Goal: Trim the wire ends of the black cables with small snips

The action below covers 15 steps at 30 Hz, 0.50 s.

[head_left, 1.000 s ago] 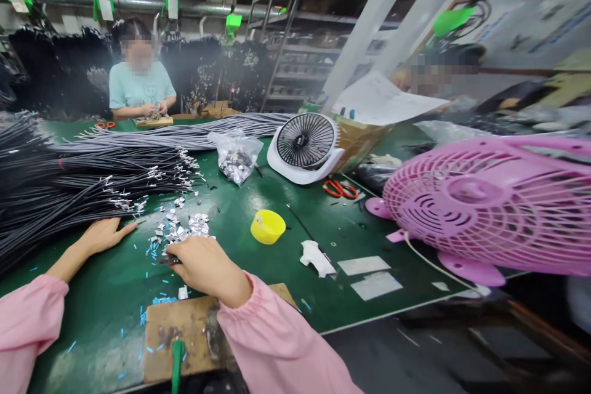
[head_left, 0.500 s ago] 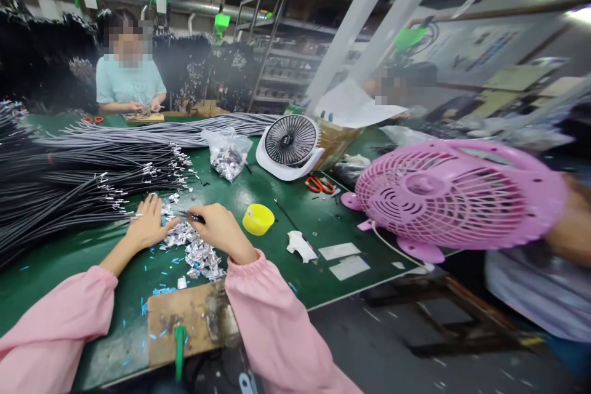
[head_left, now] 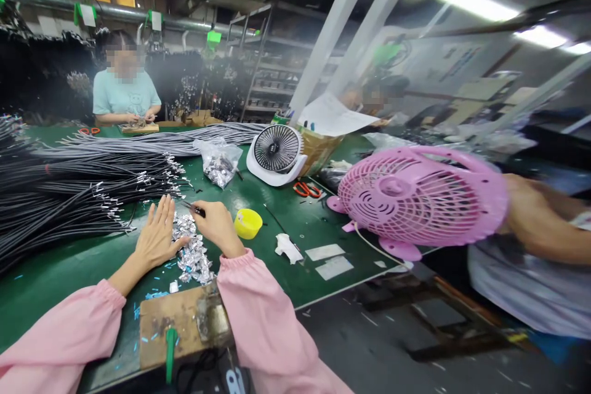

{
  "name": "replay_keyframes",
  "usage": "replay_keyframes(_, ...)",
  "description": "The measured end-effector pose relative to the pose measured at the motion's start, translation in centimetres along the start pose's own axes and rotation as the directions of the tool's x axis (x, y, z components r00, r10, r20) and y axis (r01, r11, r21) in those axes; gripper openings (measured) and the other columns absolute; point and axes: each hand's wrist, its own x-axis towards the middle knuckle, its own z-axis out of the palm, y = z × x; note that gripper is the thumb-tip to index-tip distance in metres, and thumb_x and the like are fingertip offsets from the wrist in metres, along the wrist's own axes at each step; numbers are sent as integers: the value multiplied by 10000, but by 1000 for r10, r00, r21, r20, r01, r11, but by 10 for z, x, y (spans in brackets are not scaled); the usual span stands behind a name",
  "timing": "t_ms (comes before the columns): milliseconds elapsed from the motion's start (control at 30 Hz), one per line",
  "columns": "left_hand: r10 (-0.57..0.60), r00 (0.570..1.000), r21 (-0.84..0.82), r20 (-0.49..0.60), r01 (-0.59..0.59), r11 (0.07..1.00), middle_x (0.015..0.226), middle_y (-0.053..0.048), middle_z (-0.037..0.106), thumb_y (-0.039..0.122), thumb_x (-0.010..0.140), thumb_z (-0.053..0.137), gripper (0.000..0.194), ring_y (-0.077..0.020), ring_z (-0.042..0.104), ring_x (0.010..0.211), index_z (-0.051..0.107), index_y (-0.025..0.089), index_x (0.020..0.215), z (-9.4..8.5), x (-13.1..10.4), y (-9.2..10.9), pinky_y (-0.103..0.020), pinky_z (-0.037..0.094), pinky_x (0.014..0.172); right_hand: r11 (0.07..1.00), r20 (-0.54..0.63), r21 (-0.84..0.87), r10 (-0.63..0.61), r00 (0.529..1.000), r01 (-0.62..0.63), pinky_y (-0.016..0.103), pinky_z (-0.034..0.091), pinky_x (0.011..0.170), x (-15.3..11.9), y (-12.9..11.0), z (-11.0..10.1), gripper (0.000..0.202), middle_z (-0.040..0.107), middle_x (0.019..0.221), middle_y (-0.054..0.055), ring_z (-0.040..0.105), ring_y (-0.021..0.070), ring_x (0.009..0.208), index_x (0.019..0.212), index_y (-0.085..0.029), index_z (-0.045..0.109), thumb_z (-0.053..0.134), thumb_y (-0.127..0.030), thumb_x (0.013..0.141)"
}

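My left hand [head_left: 157, 236] lies flat with its fingers stretched out, its thumb against a heap of crumpled silver foil scraps [head_left: 196, 258] on the green table [head_left: 258, 283]. Just right of it, my right hand [head_left: 213, 221] is closed around a small dark tool with a thin pointed metal tip [head_left: 188, 204], which looks like tweezers. The tip points left, above the top of the foil heap. Bundles of black cables [head_left: 60, 209] with white ends lie to the left of my hands. A yellow cup [head_left: 248, 223] stands right of my right hand.
A wooden block [head_left: 157, 320] with a metal part sits at the near edge. Beyond are a small white fan [head_left: 277, 151], orange-handled scissors [head_left: 307, 189] and a bag of parts [head_left: 219, 166]. A pink fan [head_left: 420, 197] stands right, beside a person's arm [head_left: 545, 215]. Another person [head_left: 127, 92] sits opposite.
My left hand has moved right, closer to my right hand and against the foil heap. The view has shifted slightly, and the arm at the right shows more.
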Motion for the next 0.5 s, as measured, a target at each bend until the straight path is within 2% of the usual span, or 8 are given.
replay_keyframes(333,11,999,42,34,-13,999,1649,-129,388,555,950,637,664,-378,388,1490,469,230,1504,-13,2,3,-669,285,1207,999,19,1,-36,999,36,262,499,833,-5,-4,-3,308,801,1171,76,735,225,1125,1196,-253,762,520,-226,1007)
replay_keyframes(433,-37,998,73,54,33,997,1642,-145,415,578,972,573,664,-389,339,1525,457,234,1528,-27,7,-5,-685,222,1228,999,27,-3,-52,998,52,258,493,825,-6,-5,-4,304,801,1174,65,736,222,1124,1175,-255,766,516,-215,1006)
replay_keyframes(500,-79,994,95,81,71,993,1620,-149,461,577,1007,472,609,-403,301,1547,485,258,1526,-43,3,-17,-714,157,1234,998,35,-5,-58,998,58,261,491,828,-7,-5,-5,311,796,1193,65,732,223,1134,1198,-256,757,510,-222,1012)
